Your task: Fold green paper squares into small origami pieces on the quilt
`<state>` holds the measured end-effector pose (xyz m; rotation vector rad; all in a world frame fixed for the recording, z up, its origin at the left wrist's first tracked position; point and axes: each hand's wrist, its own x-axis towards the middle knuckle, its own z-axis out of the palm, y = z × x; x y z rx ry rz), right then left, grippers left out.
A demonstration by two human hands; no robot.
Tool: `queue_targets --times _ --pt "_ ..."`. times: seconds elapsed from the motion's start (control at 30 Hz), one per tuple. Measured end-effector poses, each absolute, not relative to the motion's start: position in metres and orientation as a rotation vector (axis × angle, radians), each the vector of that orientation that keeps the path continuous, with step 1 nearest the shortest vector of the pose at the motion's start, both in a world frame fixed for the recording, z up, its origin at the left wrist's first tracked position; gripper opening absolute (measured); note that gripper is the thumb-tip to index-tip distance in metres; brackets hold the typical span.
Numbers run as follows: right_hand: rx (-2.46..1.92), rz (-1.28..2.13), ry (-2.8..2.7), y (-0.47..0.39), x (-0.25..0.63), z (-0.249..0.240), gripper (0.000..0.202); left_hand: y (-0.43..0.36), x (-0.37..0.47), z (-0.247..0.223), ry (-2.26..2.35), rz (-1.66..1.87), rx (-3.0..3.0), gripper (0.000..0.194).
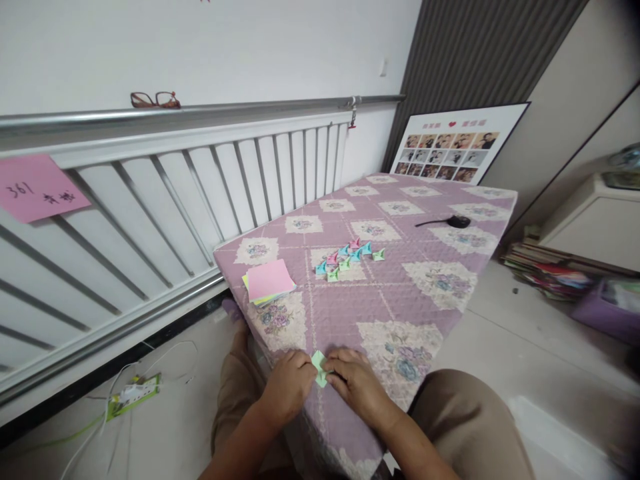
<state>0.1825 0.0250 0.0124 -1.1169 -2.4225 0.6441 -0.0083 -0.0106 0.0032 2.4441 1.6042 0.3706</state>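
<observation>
A small folded piece of light green paper [319, 361] lies at the near end of the table, between my two hands. My left hand [295, 377] grips its left side with the fingers curled together. On its right side, my right hand [353, 377] pinches the edge with thumb and fingers. Farther up the cloth stands a cluster of small folded paper pieces [345, 264] in pink, blue and green. To the left of them rests a stack of square paper sheets [270, 280], pink on top with yellow and green beneath.
A purple flowered tablecloth [370, 293] covers the table. Toward its far right lies a black object with a strap [459, 221]. A white radiator [200, 193] runs along the left, with glasses [155, 100] on the pipe above. A power strip [134, 395] and cables lie on the floor.
</observation>
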Motion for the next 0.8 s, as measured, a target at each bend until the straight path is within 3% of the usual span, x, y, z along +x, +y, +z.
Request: queue_targets --times 0.33,0.8 --pt "-1.148 0.634 -2.405 0.024 0.180 0.013 0.015 -0.017 -0.005 0.004 1.601 0.574 2.363 0.014" --pt "-1.093 0.538 -2.341 0.024 0.180 0.002 0.013 -0.015 0.005 0.000 1.769 0.579 2.350 0.012"
